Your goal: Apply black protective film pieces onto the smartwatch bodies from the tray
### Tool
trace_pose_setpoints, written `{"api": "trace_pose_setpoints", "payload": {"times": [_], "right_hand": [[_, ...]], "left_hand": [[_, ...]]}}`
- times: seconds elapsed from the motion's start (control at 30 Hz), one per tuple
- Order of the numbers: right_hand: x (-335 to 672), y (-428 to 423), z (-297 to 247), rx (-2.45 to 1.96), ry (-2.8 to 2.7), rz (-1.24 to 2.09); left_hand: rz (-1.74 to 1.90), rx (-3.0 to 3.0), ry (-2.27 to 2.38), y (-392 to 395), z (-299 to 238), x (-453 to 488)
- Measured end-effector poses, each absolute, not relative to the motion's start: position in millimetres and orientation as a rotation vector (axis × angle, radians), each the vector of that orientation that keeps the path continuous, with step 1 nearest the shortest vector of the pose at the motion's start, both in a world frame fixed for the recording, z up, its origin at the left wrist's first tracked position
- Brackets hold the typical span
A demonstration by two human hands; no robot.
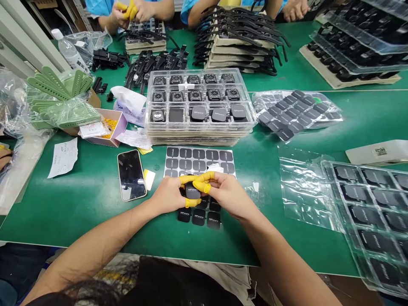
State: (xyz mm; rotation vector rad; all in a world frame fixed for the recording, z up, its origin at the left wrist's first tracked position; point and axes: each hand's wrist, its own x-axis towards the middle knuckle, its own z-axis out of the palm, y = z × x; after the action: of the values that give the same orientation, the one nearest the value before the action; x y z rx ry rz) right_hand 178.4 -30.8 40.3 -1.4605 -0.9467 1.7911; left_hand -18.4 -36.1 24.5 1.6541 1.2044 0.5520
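Observation:
A smartwatch case without a strap [193,190], its front covered by a black label with white lettering, is gripped at its edges by my left hand [170,193]. My right hand [228,191] has thumb and forefinger closed together at the case's upper right edge. Yellow finger cots cover the working fingertips of both hands. Beneath the hands lies a sheet of black rounded-square labels [199,164], partly hidden by them. Loose black labelled squares [198,216] rest just in front. Behind stands a clear tray [200,125] of watch cases, three in its front row bearing black labels.
A phone [131,175] lies left of the label sheet. Green straps [60,102] and a box [110,127] of yellow finger cots sit farther left. Bagged label sheets [296,110] and a tray of labelled watches [376,216] are right. Co-workers' hands [130,12] work across the table.

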Motion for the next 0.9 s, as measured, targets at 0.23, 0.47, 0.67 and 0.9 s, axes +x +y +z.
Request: {"api": "trace_pose_setpoints", "payload": {"times": [0.23, 0.47, 0.67, 0.9], "right_hand": [[178, -31, 39, -1.46, -0.974, 1.789], [181, -34, 35, -1.522, -1.235, 1.645], [181, -41, 33, -1.602, -1.411, 1.507], [180, -38, 24, -1.476, -1.331, 1.479]], "left_hand": [[0.557, 1.624, 1.183, -34, 21, -19], [0.542, 1.628, 1.209, -35, 15, -19], [0.572, 1.613, 1.187, -35, 15, -20], [0.47, 1.761, 1.154, -35, 22, -21]]}}
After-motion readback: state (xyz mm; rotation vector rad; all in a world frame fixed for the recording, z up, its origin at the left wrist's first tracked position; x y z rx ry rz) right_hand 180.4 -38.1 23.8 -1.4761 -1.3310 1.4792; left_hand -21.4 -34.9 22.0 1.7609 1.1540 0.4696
